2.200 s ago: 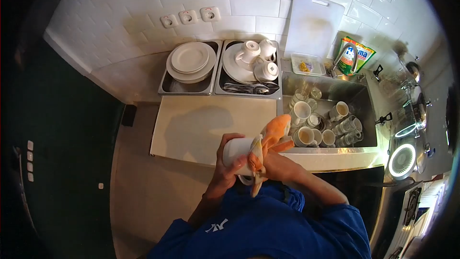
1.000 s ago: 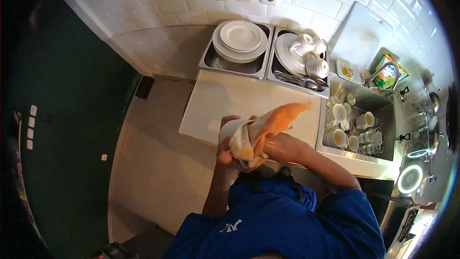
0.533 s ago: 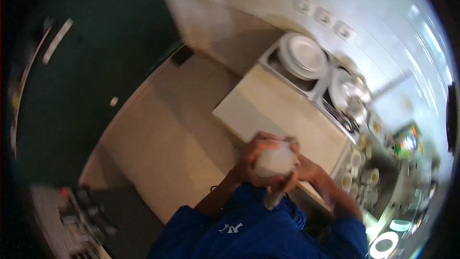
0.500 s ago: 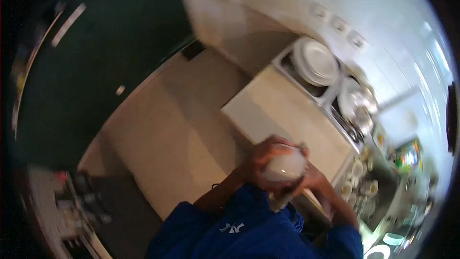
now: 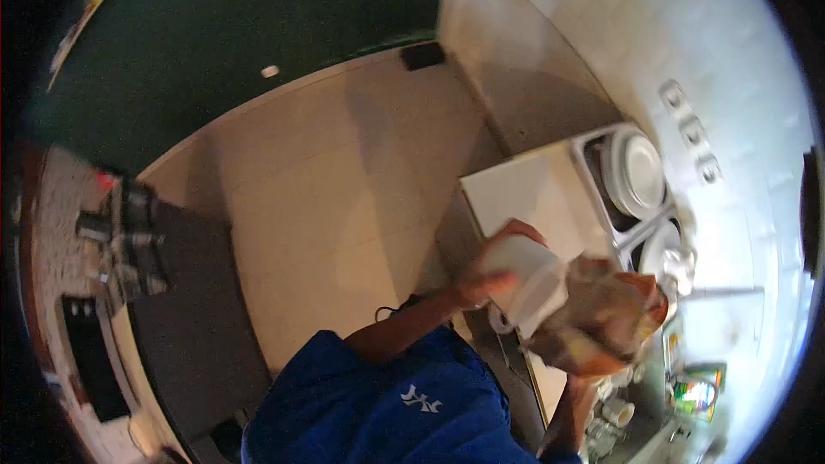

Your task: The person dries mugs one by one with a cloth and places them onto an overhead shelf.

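Observation:
My left hand (image 5: pixel 490 275) is wrapped round a white mug (image 5: pixel 524 271), thumb on its side, above the front edge of the pale counter (image 5: pixel 541 198). Beside the mug's right end, an orange and brown cloth (image 5: pixel 593 318) hangs spread out and partly blurred. My right hand is hidden behind this cloth; only the forearm (image 5: pixel 571 404) shows below it. The mug's handle points down toward my blue shirt.
Stacked white plates (image 5: pixel 640 174) sit in a metal tray at the counter's right, beside another tray with dishes (image 5: pixel 662 249). Cups (image 5: pixel 617 412) stand in the sink at lower right. A dark grey surface (image 5: pixel 193 309) is at the left, near a green wall (image 5: pixel 284 17).
The view has turned left, so the counter and sink sit further right and more floor shows. The cloth has come away from the mug and spread out to its right.

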Available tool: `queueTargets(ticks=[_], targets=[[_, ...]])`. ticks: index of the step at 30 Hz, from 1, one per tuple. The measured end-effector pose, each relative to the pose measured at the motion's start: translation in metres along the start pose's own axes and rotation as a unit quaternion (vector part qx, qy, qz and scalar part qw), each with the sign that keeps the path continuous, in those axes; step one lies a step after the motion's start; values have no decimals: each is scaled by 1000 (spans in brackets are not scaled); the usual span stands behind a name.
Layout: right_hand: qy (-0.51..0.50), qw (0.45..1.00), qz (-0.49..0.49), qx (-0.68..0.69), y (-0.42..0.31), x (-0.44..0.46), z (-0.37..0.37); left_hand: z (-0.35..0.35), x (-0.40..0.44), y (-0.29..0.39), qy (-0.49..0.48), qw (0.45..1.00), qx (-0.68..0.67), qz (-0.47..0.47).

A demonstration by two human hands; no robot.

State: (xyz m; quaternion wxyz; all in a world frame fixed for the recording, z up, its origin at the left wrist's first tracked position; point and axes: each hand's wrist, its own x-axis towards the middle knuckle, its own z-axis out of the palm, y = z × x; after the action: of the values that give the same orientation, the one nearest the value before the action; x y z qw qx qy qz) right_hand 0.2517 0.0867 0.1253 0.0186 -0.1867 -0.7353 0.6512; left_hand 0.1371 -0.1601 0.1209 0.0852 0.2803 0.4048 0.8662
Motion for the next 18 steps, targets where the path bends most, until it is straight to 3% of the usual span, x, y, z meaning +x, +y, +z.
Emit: queueTargets(ticks=[4,6,8,9,12,14,18], targets=[[-52,992,-62,-93,-32,-4,10,3,-8,9,-2,952,-263,-160],[-101,980,-98,-138,-45,-6,24,15,4,12,25,950,-268,-160],[-152,962,-138,-181,-55,-3,39,25,11,4,-39,997,-28,65],[-175,951,-158,-201,-59,-2,47,22,8,10,-26,999,-26,-34],[-218,923,-207,-241,-63,1,67,18,1,8,-16,994,-1,-113],[-226,915,-222,-249,-63,-1,75,24,-1,7,11,995,15,-102],[-245,917,-228,-217,-69,-5,75,29,8,16,-94,975,197,53]])
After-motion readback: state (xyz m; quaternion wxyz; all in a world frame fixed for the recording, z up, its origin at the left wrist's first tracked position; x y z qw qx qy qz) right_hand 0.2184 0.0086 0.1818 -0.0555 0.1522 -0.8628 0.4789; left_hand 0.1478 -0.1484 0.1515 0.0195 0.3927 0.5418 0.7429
